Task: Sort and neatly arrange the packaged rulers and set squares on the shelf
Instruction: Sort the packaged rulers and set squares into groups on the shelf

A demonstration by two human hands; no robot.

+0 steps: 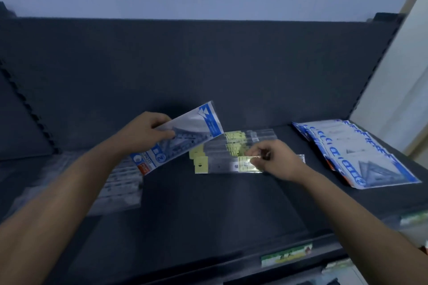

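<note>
My left hand [148, 133] grips a blue-and-white set square pack [185, 136] and holds it tilted above the dark shelf [208, 203]. My right hand [275, 157] pinches the yellow label end of a clear packaged ruler [222, 165] that lies on top of a small heap of yellow-tagged ruler packs [236, 143] at the shelf's middle. A fanned row of several blue-and-white set square packs [361, 152] lies on the shelf at the right. A stack of clear packs [120, 183] lies at the left, partly under my left forearm.
The dark back panel [208, 65] rises behind the shelf. A slotted upright [27, 109] stands at the left. A pale wall [398, 90] closes the right side. Price labels [287, 254] sit on the shelf's front edge, with goods on a lower shelf below.
</note>
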